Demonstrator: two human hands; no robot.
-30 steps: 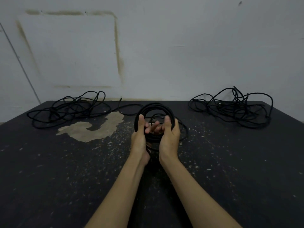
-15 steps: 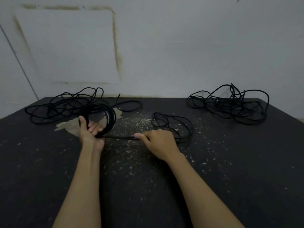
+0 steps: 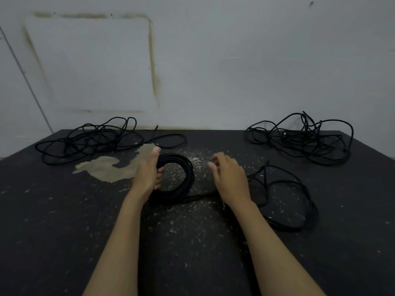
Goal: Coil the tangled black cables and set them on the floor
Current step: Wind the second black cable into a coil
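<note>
Left hand: my left hand (image 3: 149,174) grips the coiled cable (image 3: 177,178), fingers curled through the ring from the inside and thumb up along its outer edge. It has swung back toward the middle from out on the left half a second ago.
Right hand: my right hand (image 3: 229,176) has let the strand go. A moment back it pinched the line stretched flat between the hands; now it hovers with fingers loosely curled and holds nothing that I can see.
Coil: one tidy ring, standing up off the dark surface in my grip.
Loose tail: the slack cable (image 3: 286,195) runs out from under the coil, passes below my right wrist and sprawls in wide loops to the right. It was bunched further back a second ago, so I've dragged it nearer.
Meaning: that was one pull-and-wrap finished, I reckon. The next reach is for more slack, and several loops are left before this one can be set down.
Left pile: a tangled cable heap (image 3: 89,139) by the wall, untouched.
Right pile: a second tangled heap (image 3: 303,139), well apart, untouched too.
Floor: black, speckled surface (image 3: 192,242) with a pale worn patch (image 3: 106,167) just left of my left hand.
</note>
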